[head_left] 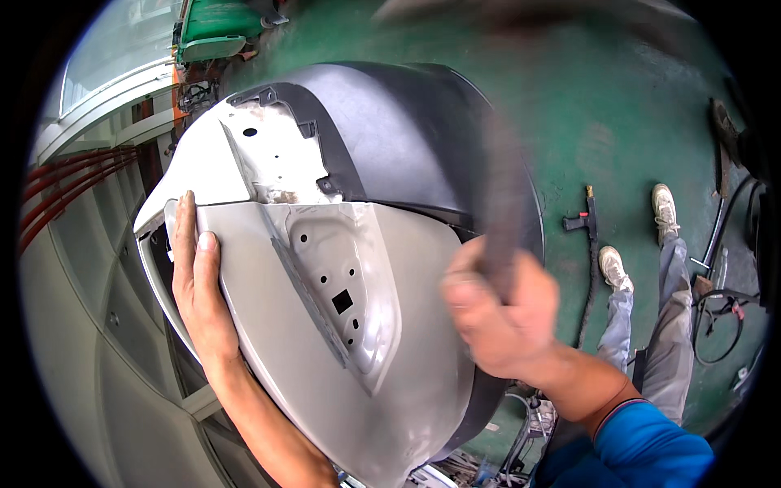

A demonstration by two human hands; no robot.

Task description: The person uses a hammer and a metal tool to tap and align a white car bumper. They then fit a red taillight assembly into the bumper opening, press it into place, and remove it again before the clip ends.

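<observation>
A grey car tailgate panel (301,342) fills the middle of the view, with a lamp-shaped recess (370,276) pierced by several holes. My left hand (202,281) lies along its left edge, fingers stretched out flat and holding nothing. Over the panel's right side, my right hand (504,313) is wrapped round the dark handle of a hammer (506,179). The tool points away from me; its head, at the top edge, is smeared by motion. Beyond the panel is the white body section (195,167), next to a black bumper (399,122).
On the green floor (569,106) to the right lies an air gun (587,220) with a black hose. Another person's legs and shoes (663,207) are nearby. Black cables (728,317) lie at the far right. A light-coloured panelled wall (81,325) stands at the left.
</observation>
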